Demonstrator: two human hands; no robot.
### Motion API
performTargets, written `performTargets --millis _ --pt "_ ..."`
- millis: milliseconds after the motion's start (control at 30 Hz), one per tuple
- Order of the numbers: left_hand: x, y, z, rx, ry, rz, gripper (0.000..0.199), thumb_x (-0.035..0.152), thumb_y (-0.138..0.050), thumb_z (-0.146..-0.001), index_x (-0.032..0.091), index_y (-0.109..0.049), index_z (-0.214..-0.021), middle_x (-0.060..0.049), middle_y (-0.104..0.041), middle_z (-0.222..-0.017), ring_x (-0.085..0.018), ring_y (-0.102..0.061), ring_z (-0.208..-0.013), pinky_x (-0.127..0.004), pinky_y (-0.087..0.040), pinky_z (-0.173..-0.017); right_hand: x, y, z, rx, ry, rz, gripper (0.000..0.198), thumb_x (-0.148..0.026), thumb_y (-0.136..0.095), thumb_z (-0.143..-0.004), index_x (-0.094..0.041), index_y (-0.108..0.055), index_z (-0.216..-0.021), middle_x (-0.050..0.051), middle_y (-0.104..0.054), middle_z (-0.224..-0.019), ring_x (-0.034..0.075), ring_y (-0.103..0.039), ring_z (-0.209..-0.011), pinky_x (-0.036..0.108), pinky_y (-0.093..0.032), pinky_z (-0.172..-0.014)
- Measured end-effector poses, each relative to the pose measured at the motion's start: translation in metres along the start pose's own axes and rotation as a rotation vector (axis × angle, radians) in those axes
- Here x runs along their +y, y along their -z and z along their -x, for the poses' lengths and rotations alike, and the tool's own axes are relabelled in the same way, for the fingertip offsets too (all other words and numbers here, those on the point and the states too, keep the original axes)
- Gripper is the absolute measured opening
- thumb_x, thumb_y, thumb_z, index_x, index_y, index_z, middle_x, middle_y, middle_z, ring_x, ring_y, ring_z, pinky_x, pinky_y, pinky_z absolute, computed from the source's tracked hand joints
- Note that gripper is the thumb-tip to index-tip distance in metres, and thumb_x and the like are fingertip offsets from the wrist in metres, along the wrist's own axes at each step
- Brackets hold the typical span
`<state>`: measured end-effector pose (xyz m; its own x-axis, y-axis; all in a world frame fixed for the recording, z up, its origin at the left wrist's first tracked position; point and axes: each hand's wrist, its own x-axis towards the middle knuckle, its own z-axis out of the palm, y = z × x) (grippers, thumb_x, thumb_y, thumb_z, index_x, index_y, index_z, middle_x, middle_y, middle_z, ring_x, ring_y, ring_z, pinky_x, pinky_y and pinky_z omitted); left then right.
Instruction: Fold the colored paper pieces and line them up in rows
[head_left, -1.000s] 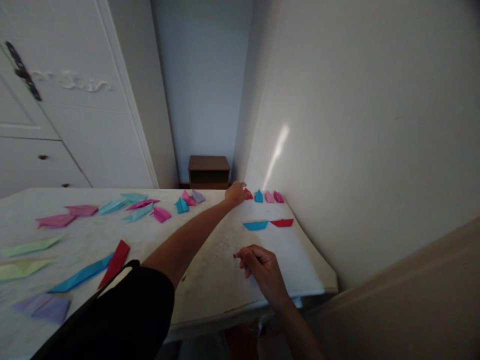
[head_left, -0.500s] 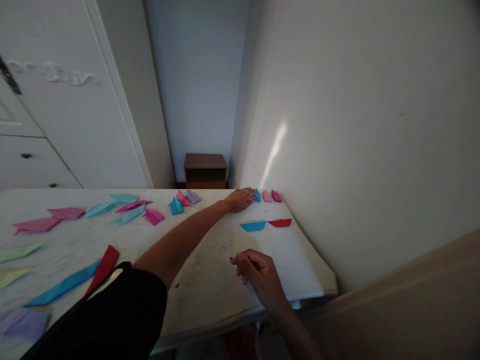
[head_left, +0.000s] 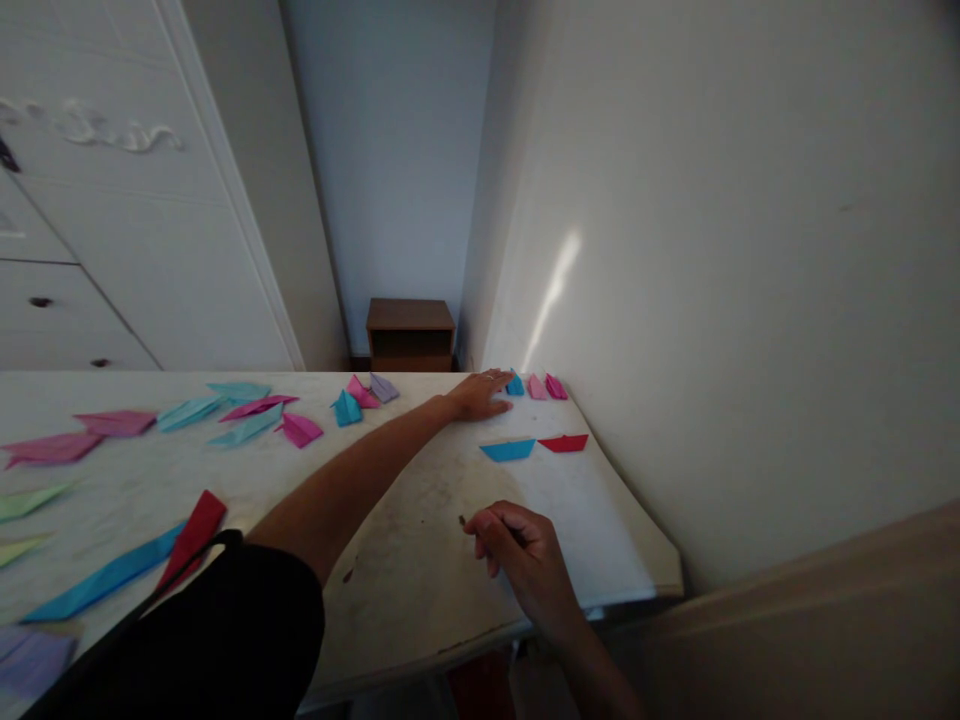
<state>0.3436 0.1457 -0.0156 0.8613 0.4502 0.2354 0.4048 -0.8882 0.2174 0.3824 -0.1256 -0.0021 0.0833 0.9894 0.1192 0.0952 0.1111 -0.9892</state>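
Note:
Reaching across the white table (head_left: 405, 590), my left hand (head_left: 480, 396) is at the far edge, its fingers stretched towards a small blue folded paper piece (head_left: 514, 383) and the thumb apart. A bit of pink shows beside its fingers. Two pink folded papers, one light (head_left: 536, 387) and one dark (head_left: 556, 387), stand to the right. Nearer me lie a blue paper boat (head_left: 508, 451) and a red paper boat (head_left: 563, 443), end to end. Above the near part of the table, my right hand (head_left: 521, 550) has its fingers curled together; a tiny dark spot shows at the fingertips.
Left of my arm lie several folded papers, among them a teal one (head_left: 347, 408), a lilac one (head_left: 384, 387), a long blue one (head_left: 105, 575) and a red one (head_left: 196, 535). A wall (head_left: 712, 300) borders the right. Beyond stand a brown cabinet (head_left: 410, 314) and a white wardrobe (head_left: 150, 230).
My left hand has drawn slightly back from the blue folded piece, and its thumb now stands apart. My right hand stays almost still. The view has shifted a little.

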Motion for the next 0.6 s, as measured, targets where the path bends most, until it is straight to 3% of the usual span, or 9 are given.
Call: performTargets --millis 167,600 --pt "0.005 0.003 0.006 0.052 0.038 0.04 0.078 0.044 -0.051 -0.087 0.002 -0.023 -0.147 -0.022 -0.035 -0.15 -0.026 -0.036 -0.138 -0.034 -0.027 -0.113 0.0 0.0 0.0 0.002 0.007 0.005 0.041 -0.05 -0.055 -0.087 -0.015 -0.069 -0.072 0.001 -0.059 -0.059 0.009 -0.047 -0.046 0.021 -0.038 -0.046" --pt "0.006 -0.002 0.011 0.151 0.099 0.08 0.062 0.026 -0.046 -0.09 0.006 -0.026 -0.145 -0.019 -0.045 -0.145 -0.024 -0.046 -0.131 -0.035 -0.036 -0.109 -0.002 0.0 0.001 0.003 0.001 0.003 0.043 -0.053 -0.055 -0.087 -0.015 -0.068 -0.073 0.0 -0.057 -0.059 0.008 -0.045 -0.047 0.02 -0.037 -0.045"
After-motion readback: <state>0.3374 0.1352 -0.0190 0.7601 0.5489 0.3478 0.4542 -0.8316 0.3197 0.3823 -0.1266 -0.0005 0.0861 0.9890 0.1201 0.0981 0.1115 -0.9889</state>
